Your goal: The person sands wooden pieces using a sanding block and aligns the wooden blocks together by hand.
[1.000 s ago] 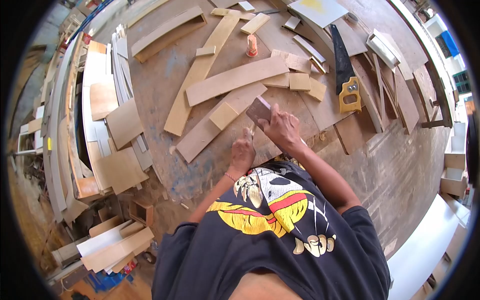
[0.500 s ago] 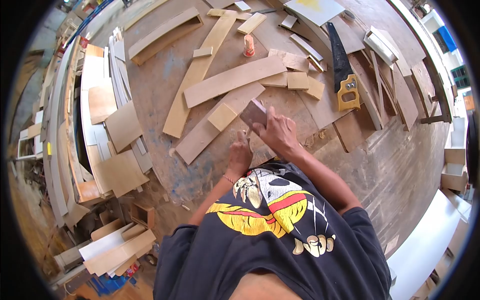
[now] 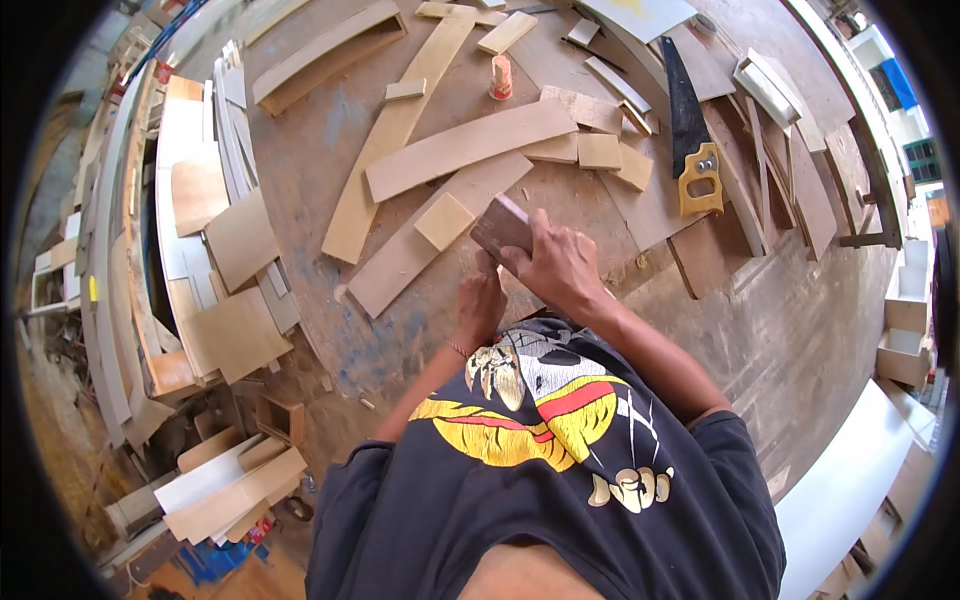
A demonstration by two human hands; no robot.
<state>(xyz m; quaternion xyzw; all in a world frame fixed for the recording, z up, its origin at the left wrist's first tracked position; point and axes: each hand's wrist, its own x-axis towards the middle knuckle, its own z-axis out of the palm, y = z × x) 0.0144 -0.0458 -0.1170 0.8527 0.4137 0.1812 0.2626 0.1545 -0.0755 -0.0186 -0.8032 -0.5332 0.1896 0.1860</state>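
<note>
My right hand grips a flat, dark brown rectangular block, tilted, with its far end pointing up and left. Close beneath the block's near edge is my left hand, its fingers closed; whatever they hold is hidden or too small to name. Just beyond the hands, a small pale wood block rests on a long brown board. Another wide board lies across that one's far end.
A handsaw with a yellow handle lies at the right among boards. An orange-red container stands farther back. Small wood offcuts lie right of the boards. Stacked panels line the left side, and a white sheet is at lower right.
The dark brown block has shifted slightly left and turned in my right hand, showing more of its edge. My left hand stays close beneath it. The view has shifted slightly.
</note>
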